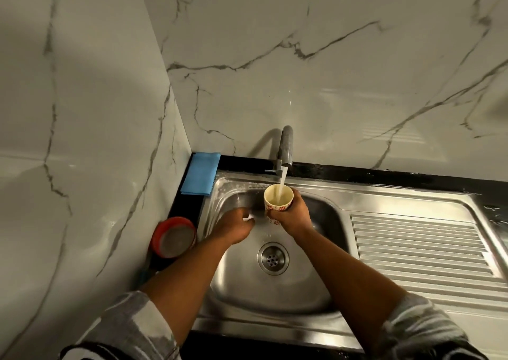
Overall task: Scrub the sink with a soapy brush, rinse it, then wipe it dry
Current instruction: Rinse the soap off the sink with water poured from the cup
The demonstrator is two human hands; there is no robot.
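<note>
My right hand (291, 215) grips a cream cup with red flowers (278, 198) upright under the tap (286, 148). Water runs from the spout into the cup. My left hand (233, 225) is down in the steel sink (275, 296) against its back left wall, with its fingers curled round something small and white that I cannot make out. Soap suds lie on the sink's rim at the back left. The round drain (272, 258) shows between my forearms. A folded blue cloth (200, 177) lies on the dark counter at the back left corner.
A red-rimmed round container (173, 237) sits on the counter left of the sink. The ribbed steel drainboard (420, 247) stretches to the right. Marble walls close in the back and the left side.
</note>
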